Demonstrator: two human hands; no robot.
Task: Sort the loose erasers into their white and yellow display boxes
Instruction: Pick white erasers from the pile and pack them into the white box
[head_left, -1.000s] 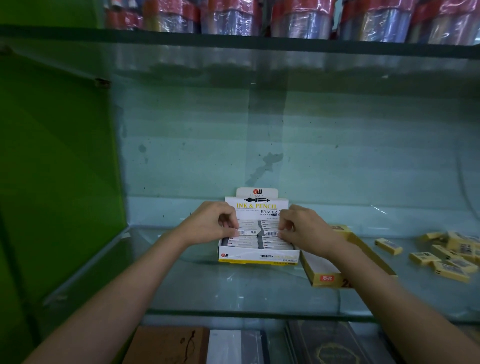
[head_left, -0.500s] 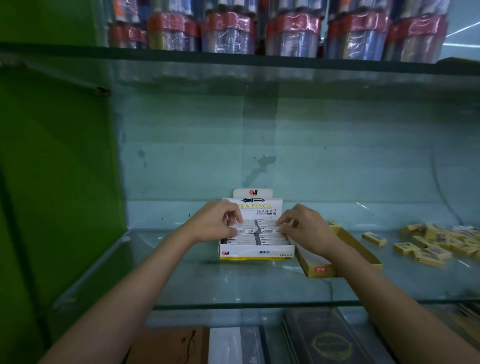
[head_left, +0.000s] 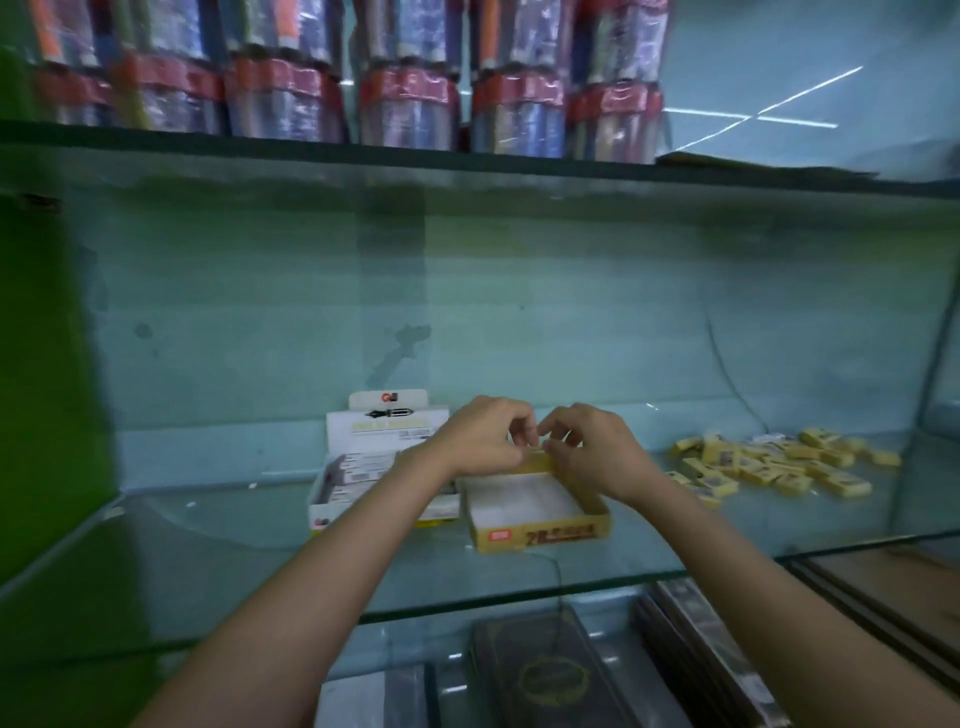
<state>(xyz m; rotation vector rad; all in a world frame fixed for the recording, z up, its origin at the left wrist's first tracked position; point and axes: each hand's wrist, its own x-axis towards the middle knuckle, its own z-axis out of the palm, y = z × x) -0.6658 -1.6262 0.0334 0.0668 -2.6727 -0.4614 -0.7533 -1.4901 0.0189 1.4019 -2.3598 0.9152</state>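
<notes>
The white display box (head_left: 332, 499) stands on the glass shelf, left of centre, with white erasers lined up inside and its printed lid flap upright. Right beside it lies the yellow display box (head_left: 540, 538), whose white floor is bare. My left hand (head_left: 480, 439) and my right hand (head_left: 595, 454) meet over the yellow box's back edge. Their curled fingertips pinch the back flap there. My left forearm hides the right part of the white box. A heap of several loose yellow erasers (head_left: 769, 462) lies on the shelf to the right.
The glass shelf (head_left: 208, 561) has its front edge near me and a green wall at the left. An upper shelf holds wrapped bundles of pens (head_left: 405, 98). Dark books (head_left: 545, 675) lie on the level below.
Both hands left the white box's erasers and moved right to the yellow box's back edge. The view swung right, so the eraser heap shows more fully.
</notes>
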